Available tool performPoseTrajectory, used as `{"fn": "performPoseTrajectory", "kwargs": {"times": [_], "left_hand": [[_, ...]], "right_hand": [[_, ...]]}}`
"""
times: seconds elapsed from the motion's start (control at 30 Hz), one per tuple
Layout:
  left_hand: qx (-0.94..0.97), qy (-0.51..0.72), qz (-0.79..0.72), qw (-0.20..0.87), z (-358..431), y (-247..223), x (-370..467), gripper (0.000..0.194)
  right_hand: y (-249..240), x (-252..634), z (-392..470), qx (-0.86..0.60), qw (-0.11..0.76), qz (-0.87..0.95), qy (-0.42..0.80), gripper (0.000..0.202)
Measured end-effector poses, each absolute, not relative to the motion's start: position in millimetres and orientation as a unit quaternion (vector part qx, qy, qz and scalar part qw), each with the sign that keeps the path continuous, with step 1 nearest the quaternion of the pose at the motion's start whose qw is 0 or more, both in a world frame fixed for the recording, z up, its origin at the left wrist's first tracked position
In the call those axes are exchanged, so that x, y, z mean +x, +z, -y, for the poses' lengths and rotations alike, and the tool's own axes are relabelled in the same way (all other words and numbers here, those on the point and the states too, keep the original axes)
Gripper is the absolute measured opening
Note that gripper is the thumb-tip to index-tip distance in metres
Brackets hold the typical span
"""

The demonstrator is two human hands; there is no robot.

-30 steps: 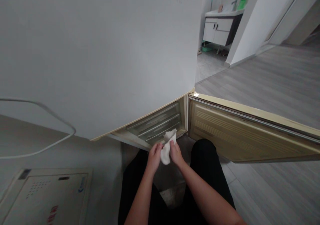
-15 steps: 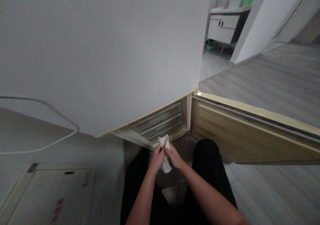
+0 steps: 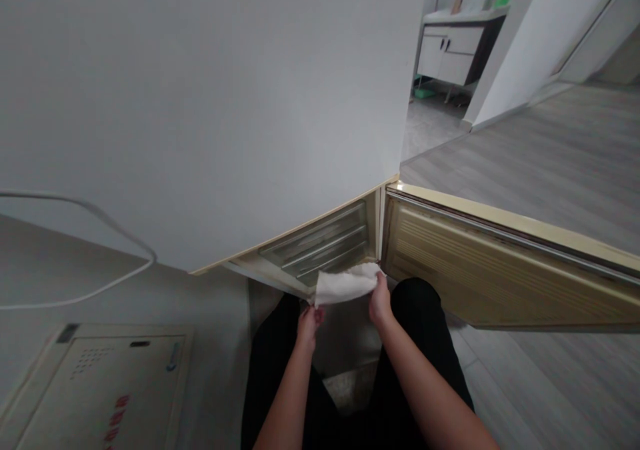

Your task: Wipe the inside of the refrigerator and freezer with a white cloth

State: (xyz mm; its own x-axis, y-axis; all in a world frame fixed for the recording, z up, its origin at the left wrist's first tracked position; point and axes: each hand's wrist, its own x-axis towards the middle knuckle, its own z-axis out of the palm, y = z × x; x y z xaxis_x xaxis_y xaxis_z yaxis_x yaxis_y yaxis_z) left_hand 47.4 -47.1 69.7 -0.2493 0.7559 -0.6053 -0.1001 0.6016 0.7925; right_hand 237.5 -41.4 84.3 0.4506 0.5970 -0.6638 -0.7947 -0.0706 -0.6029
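A white cloth (image 3: 345,287) is stretched between my two hands, low in front of a small cabinet-like compartment (image 3: 325,243) with ribbed, translucent drawer fronts. The fingers of my left hand (image 3: 310,320) are closed on the cloth's lower left corner. My right hand (image 3: 381,300) pinches its right end. The compartment's yellowish door (image 3: 500,263) is swung out to the right, its ribbed inner side showing. Both hands are above the gap between my knees.
A metal wall box (image 3: 120,383) with red lettering is at the lower left, below a looping white cable (image 3: 125,233). Beyond the grey wood-look floor (image 3: 550,143) stands a white sink cabinet (image 3: 450,50). A white surface fills the upper left.
My hands have moved apart, and the bunched cloth has been spread out sideways between them. My left hand is slightly lower and my right hand farther right.
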Motion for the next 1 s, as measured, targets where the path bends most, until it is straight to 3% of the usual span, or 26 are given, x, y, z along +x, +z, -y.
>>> {"fn": "performPoseTrajectory", "kwargs": {"times": [0.23,0.43,0.63,1.0], "left_hand": [[0.201,0.328,-0.703,0.598,34,55,66,0.016],[0.183,0.399,-0.664,0.605,-61,73,94,0.002],[0.125,0.431,-0.642,0.622,-119,85,105,0.02],[0.079,0.504,-0.637,0.577,-80,64,131,0.019]], "right_hand": [[121,262,52,-0.329,0.751,-0.073,0.567,0.042],[126,300,80,-0.327,0.755,-0.066,0.565,0.037],[106,321,80,-0.34,0.702,-0.121,0.614,0.033],[90,304,57,-0.322,0.713,-0.07,0.619,0.035]]}}
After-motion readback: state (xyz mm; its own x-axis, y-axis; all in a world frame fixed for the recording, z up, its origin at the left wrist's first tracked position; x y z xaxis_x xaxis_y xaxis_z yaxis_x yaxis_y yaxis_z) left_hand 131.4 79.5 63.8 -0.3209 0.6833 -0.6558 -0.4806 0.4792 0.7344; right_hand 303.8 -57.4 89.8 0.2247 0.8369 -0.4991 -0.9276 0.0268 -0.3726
